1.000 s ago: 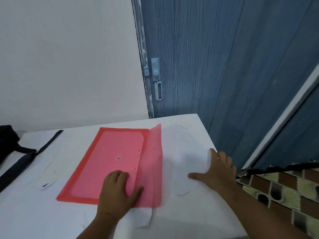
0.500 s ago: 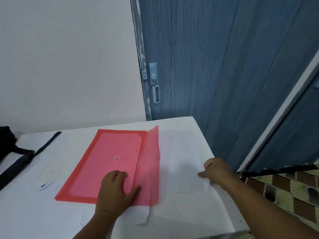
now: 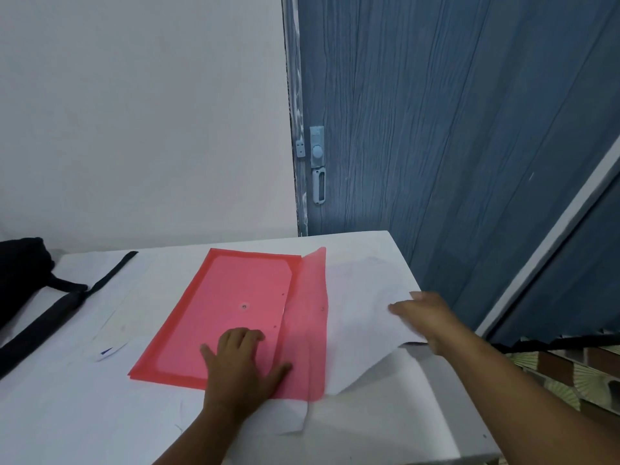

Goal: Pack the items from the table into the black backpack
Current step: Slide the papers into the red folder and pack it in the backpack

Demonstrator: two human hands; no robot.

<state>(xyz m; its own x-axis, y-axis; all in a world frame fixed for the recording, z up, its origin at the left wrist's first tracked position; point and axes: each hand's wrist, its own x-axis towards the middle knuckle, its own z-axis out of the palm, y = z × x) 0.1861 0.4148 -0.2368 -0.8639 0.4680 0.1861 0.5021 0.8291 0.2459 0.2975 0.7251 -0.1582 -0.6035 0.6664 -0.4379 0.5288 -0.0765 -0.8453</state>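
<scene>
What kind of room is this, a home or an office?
Probably a room in a home: a plain white table stands against a bare white wall, beside a blue wood-grain door with a small latch, and patterned floor tiles show lower right.

Folder (image 3: 241, 313): thin translucent pink plastic, smooth, slight sheen, small metal snap at centre. Right of folder, paper sheet (image 3: 362, 330): white, matt, limp, creased. Table (image 3: 67, 414): white, smooth, matt. Left of folder, backpack (image 3: 20, 273): black woven cloth, matt. Behind folder, door (image 3: 436, 129): blue-painted wood, rough grain.
</scene>
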